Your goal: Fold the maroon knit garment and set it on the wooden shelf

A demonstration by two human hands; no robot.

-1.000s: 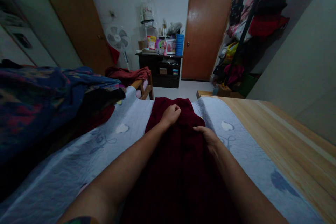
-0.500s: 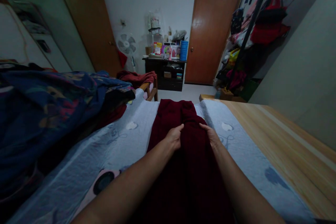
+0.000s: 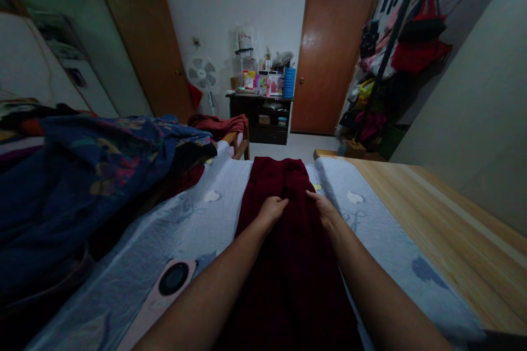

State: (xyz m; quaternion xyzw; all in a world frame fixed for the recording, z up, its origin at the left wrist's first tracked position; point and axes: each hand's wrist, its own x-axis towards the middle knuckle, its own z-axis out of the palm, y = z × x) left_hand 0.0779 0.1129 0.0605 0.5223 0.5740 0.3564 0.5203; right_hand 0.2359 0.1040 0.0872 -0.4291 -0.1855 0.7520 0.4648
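A long dark red garment [image 3: 284, 263] lies lengthwise on the bed in front of me, its far end close to the bed's far edge. Near its middle line, my left hand [image 3: 272, 211] pinches the cloth, thumb on top and the other fingers mostly hidden. My right hand [image 3: 324, 209] grips the garment's right edge, the thumb over the fabric and fingertips out of sight. A fold runs along the cloth between both hands. Beside my left forearm, a pink phone-like case with a round black ring [image 3: 173, 278] rests on the sheet.
A pale blue patterned sheet [image 3: 209, 214] covers the bed, with a bare wooden board [image 3: 444, 219] on the right. Piled clothes and blue floral cloth [image 3: 111, 159] fill the left side. Beyond stand a fan [image 3: 202, 72], a dark cabinet [image 3: 263, 129] and a brown door [image 3: 329, 60].
My right hand has moved slightly left with the garment's right edge, and the cloth there looks flatter and narrower. My left hand stays at nearly the same spot. The view has tilted slightly.
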